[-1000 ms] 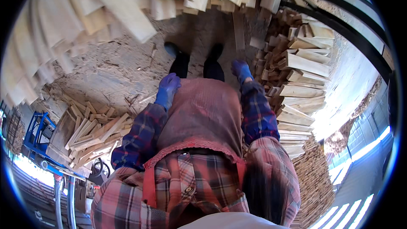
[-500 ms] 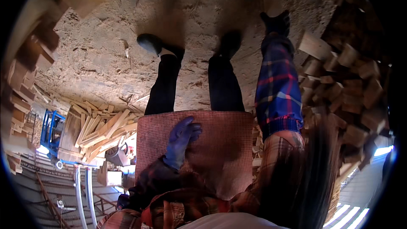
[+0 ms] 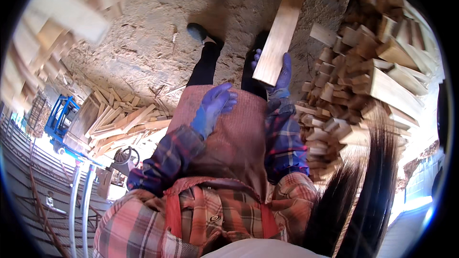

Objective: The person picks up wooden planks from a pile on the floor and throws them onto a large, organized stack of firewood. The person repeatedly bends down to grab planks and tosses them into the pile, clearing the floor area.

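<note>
My right hand (image 3: 284, 77), in a blue-purple glove, grips the near end of a long, pale wooden board (image 3: 283, 33). Its thumb lies along the right edge and fingertips show at the left edge. The board points away from me over the floor, its far end running up toward the top of the picture. In front of the reddish checked apron (image 3: 229, 129) hovers my left hand (image 3: 215, 104), gloved alike, empty, with its fingers loosely apart. Both forearms wear dark blue plaid sleeve covers.
Stacked boards (image 3: 344, 79) rise close on my right. More stacked wood (image 3: 71, 16), blurred, stands at the far left. Loose offcuts (image 3: 119, 124) lie heaped at left, near a blue metal frame (image 3: 61, 117). The dusty floor (image 3: 148, 43) carries wood scraps.
My right hand, earlier stretched far out by the right-hand stack with no board visible in it, has drawn back toward me and now holds the board. My left hand has risen slightly.
</note>
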`<action>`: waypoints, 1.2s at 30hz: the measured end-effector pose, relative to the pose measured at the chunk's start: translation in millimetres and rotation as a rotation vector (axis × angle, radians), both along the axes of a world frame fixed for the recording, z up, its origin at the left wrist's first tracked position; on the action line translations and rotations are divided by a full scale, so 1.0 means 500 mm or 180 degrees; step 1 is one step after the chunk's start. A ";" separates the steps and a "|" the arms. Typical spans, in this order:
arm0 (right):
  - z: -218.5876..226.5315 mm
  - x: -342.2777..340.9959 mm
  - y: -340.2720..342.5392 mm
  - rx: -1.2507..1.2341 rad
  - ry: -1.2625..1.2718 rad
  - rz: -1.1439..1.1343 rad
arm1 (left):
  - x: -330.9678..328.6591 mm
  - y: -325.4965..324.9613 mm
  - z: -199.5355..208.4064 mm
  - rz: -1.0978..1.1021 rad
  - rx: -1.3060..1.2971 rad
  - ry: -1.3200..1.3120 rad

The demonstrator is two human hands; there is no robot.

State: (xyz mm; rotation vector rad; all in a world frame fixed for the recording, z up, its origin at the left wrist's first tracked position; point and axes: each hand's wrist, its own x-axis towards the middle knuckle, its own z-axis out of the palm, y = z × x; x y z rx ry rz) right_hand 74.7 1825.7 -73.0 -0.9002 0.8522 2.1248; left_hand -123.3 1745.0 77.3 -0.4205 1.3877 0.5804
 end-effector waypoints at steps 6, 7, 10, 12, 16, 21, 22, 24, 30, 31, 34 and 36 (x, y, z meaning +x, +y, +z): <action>0.303 -0.047 0.005 -0.0290 -0.0279 0.1052 | -0.083 -0.036 0.215 -0.0052 0.0404 0.0333; 0.360 -0.031 -0.009 -0.0094 -0.0379 0.1449 | -0.097 -0.053 0.229 -0.0002 0.0508 0.0409; 0.562 -0.043 -0.039 0.0029 -0.0773 0.2050 | -0.178 -0.137 0.302 0.0506 0.0636 0.0888; 0.651 -0.034 -0.065 0.0589 -0.1547 0.2620 | -0.202 -0.153 0.389 0.0941 0.0568 0.1210; 0.725 -0.059 0.002 0.2321 -0.3139 0.3114 | -0.219 -0.345 0.402 0.1720 0.0942 0.1670; 0.682 -0.108 0.248 0.5797 -0.5652 0.5871 | -0.184 -0.554 0.376 0.0002 0.1492 0.3304; 0.653 -0.063 0.295 0.5940 -0.5989 0.5553 | -0.202 -0.594 0.329 -0.1079 0.1870 0.4447; 0.614 -0.129 0.302 0.5740 -0.5853 0.5092 | -0.227 -0.684 0.285 -0.0614 0.2084 0.5524; 0.639 -0.448 -0.003 0.4126 -0.3568 0.5364 | -0.217 -1.028 0.305 0.3432 -0.0382 0.2308; 0.647 -0.508 -0.051 0.4157 -0.3339 0.5494 | -0.202 -1.094 0.297 0.3653 -0.0657 0.2496; 0.621 -0.658 -0.285 0.4058 -0.2383 0.6023 | -0.054 -1.426 0.275 0.3070 -0.1367 0.3275; 0.630 -0.751 -0.352 0.4209 -0.2183 0.6196 | 0.000 -1.456 0.252 0.3230 -0.1592 0.3311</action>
